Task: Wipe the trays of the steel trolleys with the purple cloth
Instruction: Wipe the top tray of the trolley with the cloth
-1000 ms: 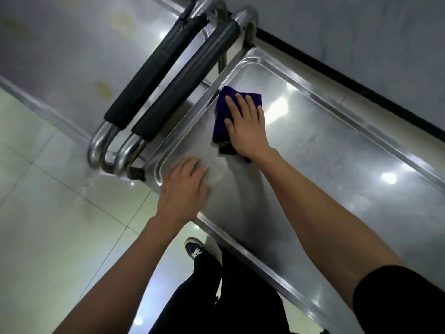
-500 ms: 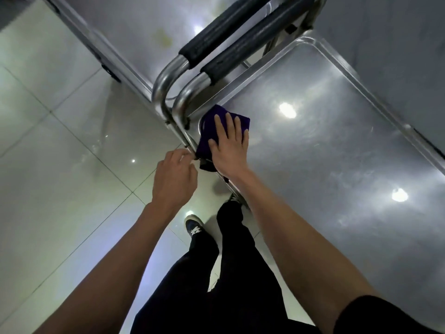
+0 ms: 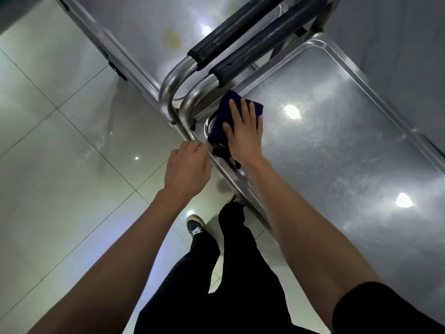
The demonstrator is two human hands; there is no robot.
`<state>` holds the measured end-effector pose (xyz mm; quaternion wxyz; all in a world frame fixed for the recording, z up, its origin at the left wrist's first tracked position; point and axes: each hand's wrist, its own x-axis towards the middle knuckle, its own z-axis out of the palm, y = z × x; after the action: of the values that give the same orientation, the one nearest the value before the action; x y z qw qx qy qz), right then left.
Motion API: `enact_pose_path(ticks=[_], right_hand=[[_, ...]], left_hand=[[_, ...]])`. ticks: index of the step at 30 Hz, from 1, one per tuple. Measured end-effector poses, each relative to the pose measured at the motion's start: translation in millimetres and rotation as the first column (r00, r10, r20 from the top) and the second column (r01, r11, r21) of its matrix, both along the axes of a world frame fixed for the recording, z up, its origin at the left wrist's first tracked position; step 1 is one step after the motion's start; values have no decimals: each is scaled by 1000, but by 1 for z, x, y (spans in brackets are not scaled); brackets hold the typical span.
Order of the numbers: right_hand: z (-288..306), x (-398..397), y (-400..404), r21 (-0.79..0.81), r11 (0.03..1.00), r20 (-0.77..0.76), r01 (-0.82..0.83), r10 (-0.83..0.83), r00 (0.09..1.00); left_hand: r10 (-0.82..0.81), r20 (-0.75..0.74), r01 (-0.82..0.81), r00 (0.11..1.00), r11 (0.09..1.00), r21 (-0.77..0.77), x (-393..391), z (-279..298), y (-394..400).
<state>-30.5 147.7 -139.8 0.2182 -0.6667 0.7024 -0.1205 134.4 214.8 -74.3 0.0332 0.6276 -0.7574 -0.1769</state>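
The purple cloth [image 3: 222, 116] lies folded in the near-left corner of the steel trolley tray [image 3: 337, 141]. My right hand [image 3: 243, 133] presses flat on the cloth with fingers straight and spread. My left hand [image 3: 186, 167] is just outside that corner, its fingers curled on the tray's rim next to the cloth's dark trailing edge. A second steel trolley tray [image 3: 149, 27], with a yellowish stain, stands to the upper left.
Two black-padded steel handles [image 3: 260, 42] of the trolleys run side by side between the trays. Glossy tiled floor [image 3: 60, 165] spreads to the left. A grey wall [image 3: 397, 44] borders the tray's far side. My legs and shoes [image 3: 228, 273] stand against the near rim.
My right hand has slid the cloth from the tray's far-left end to its near-left corner. My left hand left the tray's surface and now curls on the rim.
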Motion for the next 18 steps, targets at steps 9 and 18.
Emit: enact_pose_path(ticks=[9, 18], right_hand=[[7, -84, -65, -4, 995, -19, 97, -97, 995], [2, -186, -153, -7, 964, -20, 268, -268, 963]], left_hand=[[-145, 48, 141, 988, 988, 70, -63, -5, -59], [-214, 7, 212, 977, 971, 108, -128, -3, -111]])
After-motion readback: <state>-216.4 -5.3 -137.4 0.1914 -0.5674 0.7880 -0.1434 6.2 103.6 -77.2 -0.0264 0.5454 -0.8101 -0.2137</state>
